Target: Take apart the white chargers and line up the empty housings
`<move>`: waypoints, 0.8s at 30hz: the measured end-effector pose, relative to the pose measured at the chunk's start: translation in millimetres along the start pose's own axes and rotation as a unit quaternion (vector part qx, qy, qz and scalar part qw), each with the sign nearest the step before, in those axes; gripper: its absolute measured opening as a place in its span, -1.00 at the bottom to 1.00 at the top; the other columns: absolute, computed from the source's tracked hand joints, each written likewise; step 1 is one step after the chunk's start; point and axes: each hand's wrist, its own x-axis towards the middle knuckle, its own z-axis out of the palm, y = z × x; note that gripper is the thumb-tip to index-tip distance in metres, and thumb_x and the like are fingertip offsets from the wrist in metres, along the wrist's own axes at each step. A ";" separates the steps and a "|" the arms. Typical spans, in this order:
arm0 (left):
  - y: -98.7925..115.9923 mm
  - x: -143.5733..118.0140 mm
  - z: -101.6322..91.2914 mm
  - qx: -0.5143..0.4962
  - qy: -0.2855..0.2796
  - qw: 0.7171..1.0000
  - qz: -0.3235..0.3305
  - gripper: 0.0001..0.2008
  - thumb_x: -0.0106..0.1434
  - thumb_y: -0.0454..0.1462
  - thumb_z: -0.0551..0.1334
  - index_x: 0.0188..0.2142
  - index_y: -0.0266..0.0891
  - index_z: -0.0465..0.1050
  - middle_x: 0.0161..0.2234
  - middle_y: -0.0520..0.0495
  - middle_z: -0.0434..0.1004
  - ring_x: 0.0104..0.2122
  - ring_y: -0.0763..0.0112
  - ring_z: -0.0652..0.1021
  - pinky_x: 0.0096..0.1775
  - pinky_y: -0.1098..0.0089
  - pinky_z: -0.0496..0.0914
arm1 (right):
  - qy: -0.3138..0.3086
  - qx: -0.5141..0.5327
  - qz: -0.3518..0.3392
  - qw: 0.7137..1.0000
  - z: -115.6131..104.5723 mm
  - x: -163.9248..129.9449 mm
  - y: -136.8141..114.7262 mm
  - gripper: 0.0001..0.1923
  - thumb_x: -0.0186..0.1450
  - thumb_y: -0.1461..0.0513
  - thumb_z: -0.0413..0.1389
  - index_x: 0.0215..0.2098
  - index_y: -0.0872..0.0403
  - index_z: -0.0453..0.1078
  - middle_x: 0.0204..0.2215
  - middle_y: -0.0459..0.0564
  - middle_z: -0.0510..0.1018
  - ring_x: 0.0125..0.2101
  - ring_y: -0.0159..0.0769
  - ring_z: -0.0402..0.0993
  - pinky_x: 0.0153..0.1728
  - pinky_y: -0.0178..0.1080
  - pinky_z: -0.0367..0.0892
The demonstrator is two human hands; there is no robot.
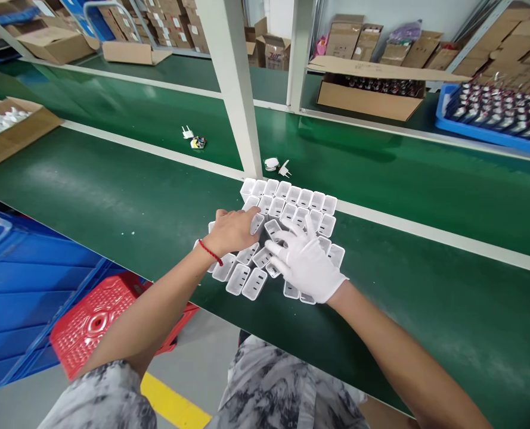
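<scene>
Both hands are resting mid-frame on white plastic shells (291,205) on the green table (112,196): bare left hand (233,231) fingers together, gloved right hand (307,262) fingers spreading apart.

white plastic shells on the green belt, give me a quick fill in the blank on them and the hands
1. The right hand wears a ____ glove.
2. The left hand has a ____ string at its wrist.
3. Both hands rest on the white shells, which lie on a ____ belt.

Missing words: white; red; green
</scene>
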 end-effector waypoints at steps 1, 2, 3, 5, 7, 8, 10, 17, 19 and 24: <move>-0.2 0.3 0.9 -0.002 0.001 1.000 0.002 -0.44 0.22 -0.14 0.13 0.20 -0.22 0.21 -0.29 -0.19 0.60 -0.21 -0.05 0.56 -0.04 -0.06 0.26 | 0.003 -0.008 0.010 1.000 -0.6 -0.3 1.3 -0.64 0.42 0.15 -0.05 0.11 0.05 0.40 0.09 0.09 0.50 0.23 0.12 0.17 0.26 0.45 -0.27; -0.3 0.4 1.7 -0.005 0.003 1.000 0.007 -0.45 0.23 -0.15 0.13 0.20 -0.23 0.22 -0.28 -0.19 0.60 -0.20 -0.05 0.57 -0.03 -0.07 0.25 | 0.003 -0.019 0.016 1.000 -0.7 -0.6 2.4 -0.62 0.42 0.16 -0.05 0.14 0.08 0.37 0.06 0.11 0.52 0.23 0.14 0.17 0.26 0.45 -0.28; -0.3 0.2 2.4 -0.008 0.005 1.000 0.013 -0.47 0.24 -0.16 0.12 0.20 -0.22 0.23 -0.27 -0.19 0.60 -0.20 -0.04 0.57 -0.01 -0.07 0.24 | 0.003 -0.029 0.017 0.999 -0.4 -0.9 3.0 -0.61 0.42 0.18 -0.04 0.15 0.11 0.36 0.04 0.13 0.54 0.23 0.15 0.16 0.26 0.45 -0.29; -0.2 -0.6 3.5 -0.016 0.009 0.999 0.033 -0.49 0.26 -0.17 0.10 0.19 -0.19 0.25 -0.22 -0.18 0.60 -0.18 -0.02 0.57 0.02 -0.06 0.22 | 0.002 -0.050 0.011 0.999 1.9 -0.8 2.4 -0.63 0.39 0.21 0.00 0.11 0.13 0.40 -0.01 0.14 0.56 0.24 0.16 0.14 0.27 0.44 -0.30; -0.6 -1.1 4.4 -0.027 0.010 0.998 0.055 -0.50 0.28 -0.17 0.10 0.21 -0.16 0.24 -0.18 -0.17 0.60 -0.16 0.01 0.57 0.03 -0.04 0.23 | 0.001 -0.070 0.004 0.998 5.0 1.1 -1.0 -0.69 0.37 0.26 0.02 0.01 0.13 0.46 -0.07 0.15 0.58 0.24 0.16 0.14 0.27 0.44 -0.30; -1.1 -1.0 4.9 -0.032 0.010 0.998 0.062 -0.49 0.29 -0.15 0.09 0.23 -0.16 0.22 -0.16 -0.16 0.59 -0.15 0.02 0.57 0.03 -0.02 0.24 | -0.002 -0.077 0.002 0.997 6.2 2.9 -3.3 -0.71 0.36 0.27 0.02 -0.03 0.13 0.48 -0.11 0.15 0.59 0.23 0.17 0.15 0.27 0.44 -0.29; -2.3 0.0 5.7 -0.043 0.013 0.997 0.070 -0.45 0.33 -0.12 0.07 0.28 -0.16 0.15 -0.15 -0.15 0.59 -0.14 0.04 0.56 0.02 0.02 0.27 | -0.010 -0.082 -0.002 0.997 6.3 7.1 -7.6 -0.73 0.36 0.29 0.00 -0.09 0.15 0.50 -0.20 0.16 0.59 0.21 0.18 0.19 0.26 0.44 -0.25; 0.2 -21.3 10.4 -0.034 0.074 0.994 0.075 -0.33 0.33 0.04 0.11 0.32 -0.21 0.10 0.02 -0.29 0.49 0.05 -0.07 0.47 0.12 -0.07 0.24 | 0.136 0.056 0.175 0.974 -0.9 -30.8 14.7 -0.56 0.40 0.13 -0.05 0.22 0.03 0.28 0.01 0.16 0.49 0.22 0.09 0.21 0.29 0.33 -0.10; 6.0 -35.0 18.5 -0.029 0.097 0.985 0.138 -0.23 0.27 0.13 0.16 0.35 -0.10 0.01 0.27 -0.30 0.21 0.26 -0.13 0.24 0.24 -0.15 0.06 | 0.189 0.134 0.287 0.929 7.7 -56.7 29.5 -0.41 0.38 0.04 -0.02 0.33 0.00 0.11 0.24 0.16 0.27 0.32 0.10 0.04 0.32 0.27 -0.08; 23.8 -46.1 47.9 -0.014 0.093 0.962 0.257 -0.25 0.26 0.20 0.11 0.36 0.11 -0.03 0.42 -0.12 -0.23 0.38 -0.18 -0.12 0.28 -0.30 -0.27 | 0.158 0.413 0.346 0.828 39.0 -65.3 43.5 -0.32 0.42 0.00 -0.15 0.41 0.04 -0.20 0.40 0.10 -0.03 0.37 -0.12 -0.05 0.34 0.01 0.01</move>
